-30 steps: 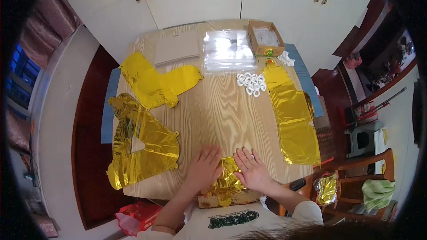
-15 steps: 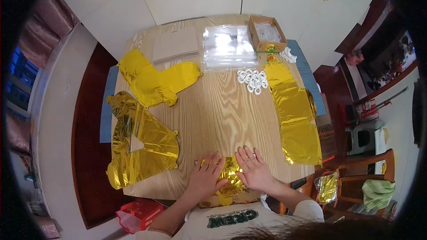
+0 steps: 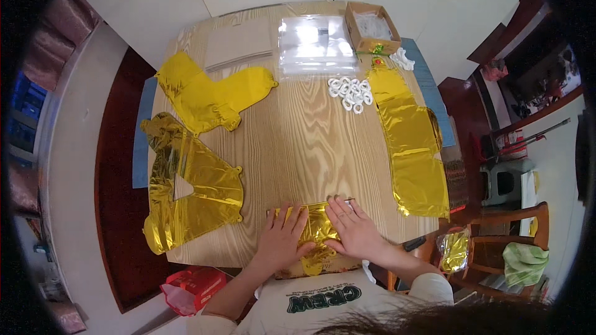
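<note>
At the table's near edge lies a gold foil balloon (image 3: pixel 318 226), flat and partly covered by my hands. My left hand (image 3: pixel 282 237) presses palm-down on its left side, fingers stretched out. On its right side my right hand (image 3: pixel 356 233) also lies flat, fingers extended and the thumb pointing inward. Neither hand grips anything. Beneath the foil, a brown patterned cardboard piece (image 3: pixel 340 269) shows along the near side; the rest of it is hidden.
More flat gold foil balloons lie on the left: one upper (image 3: pixel 208 90), one lower (image 3: pixel 208 195). Another long one (image 3: pixel 416 155) lies right. Farther back are white rings (image 3: pixel 351 94), clear plastic bags (image 3: pixel 316 46) and a cardboard box (image 3: pixel 372 30). A wooden chair (image 3: pixel 540 229) stands right.
The view has tilted, so the table's things sit a little higher in the picture. Both hands stay flat on the foil, with only slight shifts.
</note>
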Action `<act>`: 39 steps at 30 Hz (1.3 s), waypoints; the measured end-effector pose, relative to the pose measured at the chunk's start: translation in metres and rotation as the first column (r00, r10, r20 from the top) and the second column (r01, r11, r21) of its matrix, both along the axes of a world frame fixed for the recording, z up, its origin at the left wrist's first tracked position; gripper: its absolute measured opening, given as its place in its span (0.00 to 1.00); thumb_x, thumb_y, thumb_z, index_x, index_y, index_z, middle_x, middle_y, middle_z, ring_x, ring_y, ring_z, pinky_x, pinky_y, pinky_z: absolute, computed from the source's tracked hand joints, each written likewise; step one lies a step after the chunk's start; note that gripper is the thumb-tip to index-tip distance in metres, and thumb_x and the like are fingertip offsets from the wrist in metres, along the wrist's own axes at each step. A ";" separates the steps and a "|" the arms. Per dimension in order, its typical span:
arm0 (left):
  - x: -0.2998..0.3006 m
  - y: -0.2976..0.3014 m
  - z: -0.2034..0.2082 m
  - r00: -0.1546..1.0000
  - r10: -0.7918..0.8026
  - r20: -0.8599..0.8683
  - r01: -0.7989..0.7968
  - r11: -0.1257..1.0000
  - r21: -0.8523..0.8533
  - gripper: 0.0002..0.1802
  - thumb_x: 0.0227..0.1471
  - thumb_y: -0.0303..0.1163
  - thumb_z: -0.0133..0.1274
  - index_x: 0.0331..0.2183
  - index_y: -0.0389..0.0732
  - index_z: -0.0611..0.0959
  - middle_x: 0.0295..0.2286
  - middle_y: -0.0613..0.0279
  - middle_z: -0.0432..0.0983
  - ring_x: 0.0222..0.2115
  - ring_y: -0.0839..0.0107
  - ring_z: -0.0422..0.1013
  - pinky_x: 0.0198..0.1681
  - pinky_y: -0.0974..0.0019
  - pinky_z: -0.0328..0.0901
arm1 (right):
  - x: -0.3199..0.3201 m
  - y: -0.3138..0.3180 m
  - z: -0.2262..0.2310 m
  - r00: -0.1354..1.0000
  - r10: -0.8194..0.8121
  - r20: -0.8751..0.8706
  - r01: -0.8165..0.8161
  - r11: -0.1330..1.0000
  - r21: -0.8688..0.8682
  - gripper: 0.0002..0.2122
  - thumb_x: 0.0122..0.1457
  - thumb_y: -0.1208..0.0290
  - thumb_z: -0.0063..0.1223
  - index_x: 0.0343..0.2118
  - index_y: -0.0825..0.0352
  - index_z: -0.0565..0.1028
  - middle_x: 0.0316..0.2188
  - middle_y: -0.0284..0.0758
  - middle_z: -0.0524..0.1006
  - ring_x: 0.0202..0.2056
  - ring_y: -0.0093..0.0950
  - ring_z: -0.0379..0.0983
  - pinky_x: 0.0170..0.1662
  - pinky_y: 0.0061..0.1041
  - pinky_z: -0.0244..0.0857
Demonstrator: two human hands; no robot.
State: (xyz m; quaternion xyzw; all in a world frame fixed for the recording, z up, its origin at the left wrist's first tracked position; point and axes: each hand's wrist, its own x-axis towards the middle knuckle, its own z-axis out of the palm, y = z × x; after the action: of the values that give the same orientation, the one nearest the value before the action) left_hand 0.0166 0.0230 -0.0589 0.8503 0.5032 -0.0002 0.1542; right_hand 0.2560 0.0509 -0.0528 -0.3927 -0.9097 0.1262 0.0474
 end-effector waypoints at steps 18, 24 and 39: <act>-0.026 -0.006 0.029 0.985 0.108 -0.131 -0.091 0.987 0.132 0.41 0.54 0.54 0.49 0.60 0.36 0.63 0.59 0.48 0.60 0.61 0.54 0.55 0.62 0.32 0.39 | 0.005 -0.004 0.003 0.997 0.024 0.078 -0.026 0.999 0.029 0.51 0.47 0.33 0.51 0.62 0.75 0.56 0.65 0.51 0.54 0.67 0.44 0.47 0.67 0.44 0.39; -0.001 0.046 -0.004 0.933 -0.320 0.168 0.288 0.939 0.191 0.35 0.56 0.47 0.51 0.60 0.41 0.65 0.60 0.56 0.61 0.62 0.58 0.54 0.65 0.47 0.45 | 0.003 -0.005 0.000 0.998 0.022 0.065 -0.025 0.999 0.049 0.51 0.48 0.31 0.49 0.62 0.76 0.57 0.65 0.51 0.54 0.67 0.44 0.47 0.67 0.44 0.39; 0.001 0.048 -0.006 0.908 -0.371 0.196 0.338 0.923 0.182 0.35 0.52 0.38 0.47 0.61 0.37 0.63 0.61 0.57 0.58 0.64 0.65 0.53 0.66 0.48 0.43 | -0.027 -0.037 0.014 0.986 0.017 -0.168 -0.017 1.000 0.005 0.38 0.41 0.51 0.66 0.52 0.71 0.68 0.51 0.41 0.68 0.55 0.39 0.61 0.60 0.38 0.55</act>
State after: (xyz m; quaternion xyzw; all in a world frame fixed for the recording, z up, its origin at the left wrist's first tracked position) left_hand 0.0173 0.0713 -0.0647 0.9308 0.3181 0.1051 0.1460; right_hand 0.2287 0.0137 -0.0390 -0.3729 -0.9060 0.1578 0.1237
